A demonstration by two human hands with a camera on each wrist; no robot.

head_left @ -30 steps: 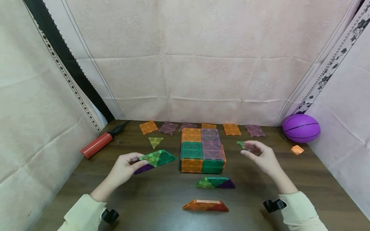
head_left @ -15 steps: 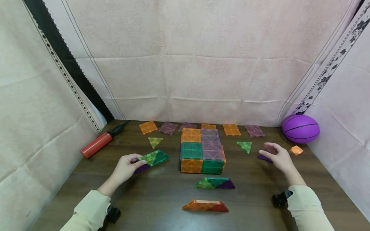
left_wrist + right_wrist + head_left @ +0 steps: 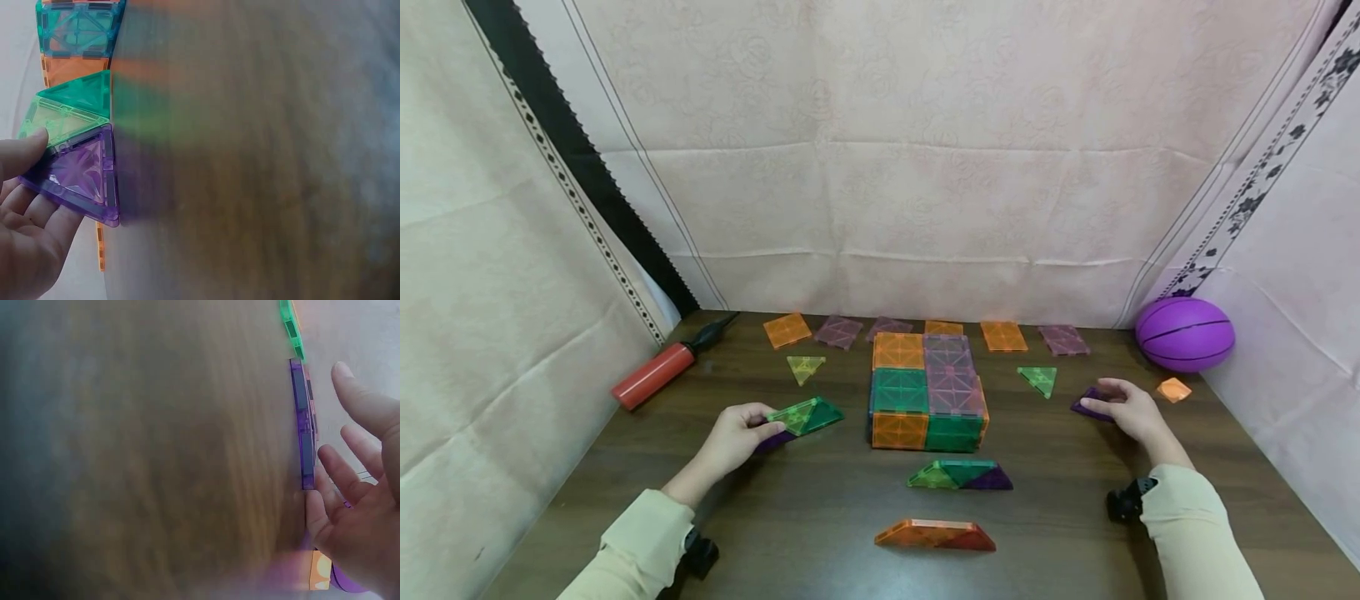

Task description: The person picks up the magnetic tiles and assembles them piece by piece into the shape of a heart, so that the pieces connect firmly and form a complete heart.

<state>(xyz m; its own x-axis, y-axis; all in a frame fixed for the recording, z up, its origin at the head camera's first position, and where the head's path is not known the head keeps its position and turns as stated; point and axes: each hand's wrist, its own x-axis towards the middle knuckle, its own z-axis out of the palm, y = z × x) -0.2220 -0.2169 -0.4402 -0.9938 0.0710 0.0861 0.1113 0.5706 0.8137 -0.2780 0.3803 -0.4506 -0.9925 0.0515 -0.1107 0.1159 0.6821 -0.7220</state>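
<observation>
My left hand (image 3: 736, 437) pinches a strip of joined triangular magnetic tiles (image 3: 811, 415) between thumb and fingers. In the left wrist view the strip runs from a purple triangle (image 3: 78, 172) through a light green one (image 3: 59, 122) to a teal one (image 3: 87, 94). Over on the right, my right hand (image 3: 1131, 410) is at a purple triangular tile (image 3: 1081, 408) lying on the table. The right wrist view shows that purple tile (image 3: 302, 425) edge-on, with the thumb raised apart from it and the fingers loosely spread by its near end.
A block of orange, green and purple square tiles (image 3: 898, 390) stands mid-table. Before it are a green-purple strip (image 3: 958, 475) and an orange-red strip (image 3: 935, 535). Behind lie loose squares (image 3: 1002, 337), a yellow-green triangle (image 3: 806, 368) and a green triangle (image 3: 1039, 380). A red pump (image 3: 655, 375) and purple ball (image 3: 1184, 335) flank them.
My right hand has let go of the green triangle, leaving it flat on the table, and moved right to the purple triangle. My left hand keeps its strip, shifted slightly.
</observation>
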